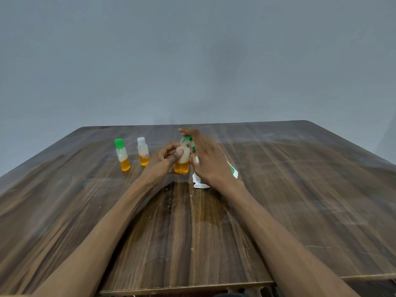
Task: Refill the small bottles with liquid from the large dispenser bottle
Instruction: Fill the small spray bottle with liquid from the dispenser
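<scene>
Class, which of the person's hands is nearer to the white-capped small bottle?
Left. The left hand sits just right of the white-capped bottle, gripping another small bottle; the right hand is farther right, beyond it.

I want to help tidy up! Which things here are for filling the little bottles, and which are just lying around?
For the job:
- small clear bottle of orange liquid, held in both hands
- green-capped small bottle
- white-capped small bottle
- large white-and-green dispenser bottle, mostly hidden behind the right hand

Just lying about:
- crumpled white scrap on the brown wooden table

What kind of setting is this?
Likely a plain indoor room, not a lab: a bare wooden table against a blank grey wall, with only small bottles out.
</scene>
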